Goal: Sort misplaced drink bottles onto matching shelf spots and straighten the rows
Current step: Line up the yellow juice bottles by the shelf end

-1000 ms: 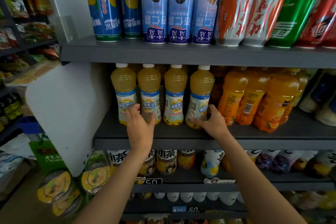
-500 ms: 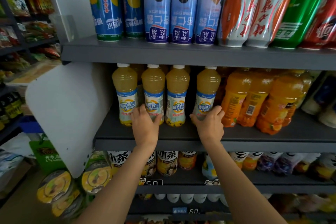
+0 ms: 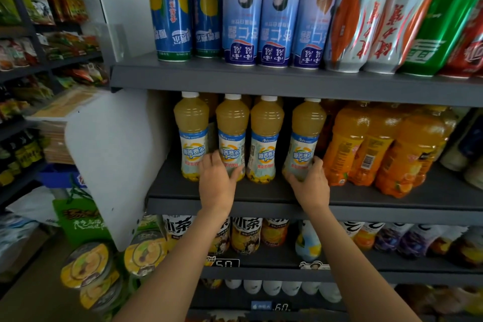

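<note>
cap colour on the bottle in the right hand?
White cap on the pale-yellow bottle held by the right hand; head view.

Glossy plastic bottles (image 3: 231,136) — matt shelf (image 3: 366,198)

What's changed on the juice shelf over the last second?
The right hand has stood the fourth pale-juice bottle upright from its tilt, and it now stands apart from the third bottle. The left hand stayed gripping the second bottle. The first bottle and the orange bottles stayed put.
</note>
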### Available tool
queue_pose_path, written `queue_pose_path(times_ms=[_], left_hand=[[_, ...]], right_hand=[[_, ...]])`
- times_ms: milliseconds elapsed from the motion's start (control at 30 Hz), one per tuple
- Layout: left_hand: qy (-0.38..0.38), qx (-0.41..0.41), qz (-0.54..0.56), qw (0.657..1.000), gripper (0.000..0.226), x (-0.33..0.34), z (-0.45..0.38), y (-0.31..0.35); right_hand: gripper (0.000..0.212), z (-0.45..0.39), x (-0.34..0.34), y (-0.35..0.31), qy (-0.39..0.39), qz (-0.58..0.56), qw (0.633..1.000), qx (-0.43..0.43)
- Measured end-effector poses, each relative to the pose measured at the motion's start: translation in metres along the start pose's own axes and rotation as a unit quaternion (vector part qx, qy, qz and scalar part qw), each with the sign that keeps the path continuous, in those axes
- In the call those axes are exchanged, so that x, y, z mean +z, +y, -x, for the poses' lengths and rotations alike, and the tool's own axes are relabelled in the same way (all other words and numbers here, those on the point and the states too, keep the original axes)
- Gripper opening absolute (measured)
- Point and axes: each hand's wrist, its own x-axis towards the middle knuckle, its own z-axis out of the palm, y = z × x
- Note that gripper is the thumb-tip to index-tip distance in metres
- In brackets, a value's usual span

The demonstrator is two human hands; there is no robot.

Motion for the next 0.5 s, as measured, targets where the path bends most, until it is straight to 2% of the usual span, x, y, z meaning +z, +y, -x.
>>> queue_pose_path(times_ms=[67,133,233,400,433,500], left_hand=[[0.012,0.014,0.03,0.999,0.061,-0.004,0.004,-0.003],[0.068,0.022,0.064,0.995,0.054,-0.012,0.008,-0.008],[0.151,-0.023,0.092,0.984,0.048,-0.028,0.003,-0.018],[0.107,-0.08,0.07,0.989,0.055,-0.033,-0.008,-0.023],[0.119,-0.081,0.069,0.987,0.053,-0.034,-0.007,-0.022],[0.168,-0.038,0.069,0.983,0.044,-0.036,-0.003,-0.017]], right_hand=[[0.067,0.001,0.0,0.005,0.003,-0.008,1.0,-0.013],[0.066,0.002,0.0,0.005,0.013,-0.011,1.0,-0.013],[0.061,0.003,0.003,0.0,0.027,-0.006,1.0,-0.007],[0.054,0.002,0.001,-0.007,0.017,0.005,1.0,0.001],[0.057,0.004,0.0,-0.009,0.025,0.004,1.0,0.001],[0.057,0.009,-0.004,-0.012,0.093,0.003,0.996,-0.01]])
